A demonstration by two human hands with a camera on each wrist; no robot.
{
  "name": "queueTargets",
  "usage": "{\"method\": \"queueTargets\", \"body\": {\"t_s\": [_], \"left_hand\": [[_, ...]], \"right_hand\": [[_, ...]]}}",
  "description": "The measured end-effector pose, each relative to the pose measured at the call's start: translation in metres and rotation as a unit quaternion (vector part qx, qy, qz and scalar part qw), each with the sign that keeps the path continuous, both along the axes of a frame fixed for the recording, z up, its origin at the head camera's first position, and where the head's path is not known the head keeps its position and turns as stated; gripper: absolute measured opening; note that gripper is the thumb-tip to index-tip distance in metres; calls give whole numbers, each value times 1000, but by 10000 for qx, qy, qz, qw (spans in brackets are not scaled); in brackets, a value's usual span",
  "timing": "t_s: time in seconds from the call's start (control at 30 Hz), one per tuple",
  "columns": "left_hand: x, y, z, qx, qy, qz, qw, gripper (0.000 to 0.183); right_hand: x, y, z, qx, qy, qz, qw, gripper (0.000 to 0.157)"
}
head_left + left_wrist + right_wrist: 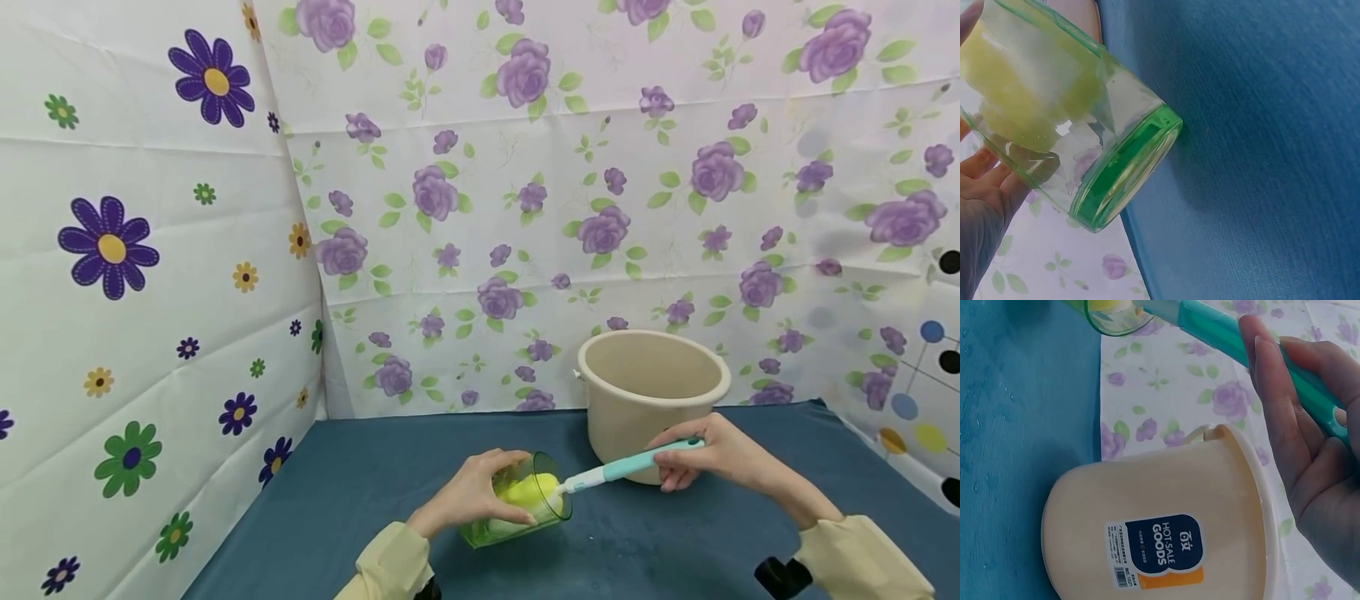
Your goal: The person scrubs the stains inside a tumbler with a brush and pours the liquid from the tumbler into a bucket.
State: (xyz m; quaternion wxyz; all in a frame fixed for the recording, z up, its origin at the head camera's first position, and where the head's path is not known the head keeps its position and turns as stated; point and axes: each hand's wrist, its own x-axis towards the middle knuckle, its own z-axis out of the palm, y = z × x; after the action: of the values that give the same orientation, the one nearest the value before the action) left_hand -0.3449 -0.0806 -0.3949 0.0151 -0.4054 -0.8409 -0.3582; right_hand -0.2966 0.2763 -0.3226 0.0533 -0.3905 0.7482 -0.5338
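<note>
My left hand [482, 490] grips a green-tinted clear glass [480, 532] that tilts with its mouth toward the right, just over the table. Inside the glass sits the yellow and white sponge head [542, 492] of a bottle brush. My right hand [708, 457] holds the brush's teal and white handle [633, 464], which slants up to the right out of the glass mouth. In the left wrist view the thick green base of the glass [1129, 169] shows, with the sponge blurred behind the wall. The right wrist view shows fingers curled along the teal handle [1222, 332].
A beige bucket [652, 408] stands behind the right hand, with a dark blue and orange label [1163, 544] on its side. Water drops dot the blue tablecloth [360, 467]. Flower-printed sheets [465, 208] hang at the back and sides.
</note>
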Motion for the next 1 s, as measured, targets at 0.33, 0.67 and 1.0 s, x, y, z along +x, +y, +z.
{"method": "queueTargets", "body": {"t_s": [0.33,0.67,1.0], "left_hand": [[-1,0,-1,15,35,-3,10000,74],[-1,0,-1,-8,-109,-8,9999,72],[-1,0,-1,68,-58,-46,9999,71]], "right_hand": [[2,3,5,29,137,-338,9993,22],[3,9,5,164,60,-203,9996,23],[5,3,7,38,85,-187,9998,21]]}}
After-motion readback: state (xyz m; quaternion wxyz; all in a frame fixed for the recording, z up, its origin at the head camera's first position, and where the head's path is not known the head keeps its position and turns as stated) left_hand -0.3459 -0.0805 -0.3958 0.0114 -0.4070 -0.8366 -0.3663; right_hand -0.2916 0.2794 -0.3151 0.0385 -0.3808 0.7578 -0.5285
